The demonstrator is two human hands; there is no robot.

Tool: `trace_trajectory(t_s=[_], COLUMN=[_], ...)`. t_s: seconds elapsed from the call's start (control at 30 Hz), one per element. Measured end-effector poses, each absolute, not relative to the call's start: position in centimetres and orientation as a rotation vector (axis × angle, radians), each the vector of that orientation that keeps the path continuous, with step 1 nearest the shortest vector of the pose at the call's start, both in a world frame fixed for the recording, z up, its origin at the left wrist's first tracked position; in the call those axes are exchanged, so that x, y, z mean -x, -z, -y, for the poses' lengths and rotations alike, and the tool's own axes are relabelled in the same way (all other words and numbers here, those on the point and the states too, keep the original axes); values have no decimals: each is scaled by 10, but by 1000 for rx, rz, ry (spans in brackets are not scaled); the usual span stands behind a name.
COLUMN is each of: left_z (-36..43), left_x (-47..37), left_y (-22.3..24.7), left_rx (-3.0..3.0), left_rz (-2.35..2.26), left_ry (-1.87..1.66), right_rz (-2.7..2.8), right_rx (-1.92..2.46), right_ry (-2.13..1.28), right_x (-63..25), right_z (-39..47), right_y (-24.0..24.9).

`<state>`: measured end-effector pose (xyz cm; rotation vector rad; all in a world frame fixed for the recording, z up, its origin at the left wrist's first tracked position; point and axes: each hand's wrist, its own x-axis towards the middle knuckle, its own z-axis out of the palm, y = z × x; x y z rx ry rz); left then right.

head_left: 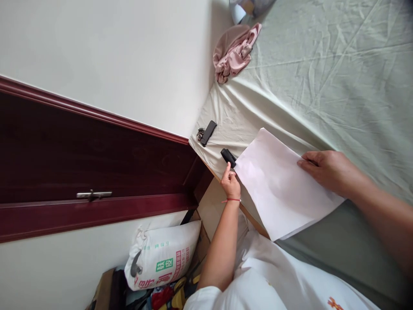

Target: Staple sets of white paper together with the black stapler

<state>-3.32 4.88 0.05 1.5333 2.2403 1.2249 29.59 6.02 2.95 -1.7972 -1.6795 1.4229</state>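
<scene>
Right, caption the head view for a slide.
Right hand holding white paper at its edge, left hand at a black stapler-like tool by the paper's corner.

White paper has black stapler at corner

The black tool is partly covered by the left hand; most fingers of the right hand are hidden; the sheet is cut off at right; the metal bits cannot be made out.
</scene>
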Motion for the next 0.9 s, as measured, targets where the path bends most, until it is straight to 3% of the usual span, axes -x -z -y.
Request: trace_trajectory(t_s=[0.17, 0.63, 0.9], left_z=[-51, -37, -24], left_x=[45, 42, 31], left_y=[-9, 0, -8], left_rx=[-1617, -1258, -1025], left_rz=[-2157, -1851, -1855], left_ry=[-1088, -1327, -1461], right_rz=[1677, 1419, 1121], right_rx=[1828, 1791, 1379], right_ry=[-1404, -1136, -1560], right_x=[-294, -300, -301], right_z=[-61, -58, -51], right_y=[-30, -32, -34])
